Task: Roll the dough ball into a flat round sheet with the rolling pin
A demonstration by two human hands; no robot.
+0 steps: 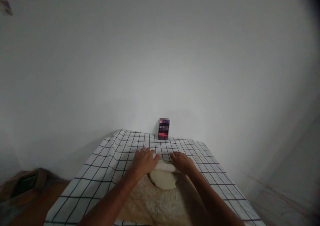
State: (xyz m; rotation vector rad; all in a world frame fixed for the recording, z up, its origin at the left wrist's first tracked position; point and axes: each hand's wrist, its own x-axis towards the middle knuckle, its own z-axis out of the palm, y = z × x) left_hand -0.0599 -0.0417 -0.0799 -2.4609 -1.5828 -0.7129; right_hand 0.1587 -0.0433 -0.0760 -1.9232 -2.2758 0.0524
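A pale rolling pin (165, 166) lies across the far part of a flat round of dough (163, 181). My left hand (145, 160) rests over the pin's left end, fingers curled over it and thumb toward the middle. Over the right end, my right hand (183, 162) holds the pin with its fingers bent. Both palms hide the pin's ends. Beneath the dough is a brown, flour-dusted board (155, 204), partly covered by my forearms.
A white cloth with black grid lines (92, 176) covers the table. At its far edge a small pixelated dark object (163, 128) stands against the pale wall (160, 59). Brown boxes (27, 186) sit low at the left.
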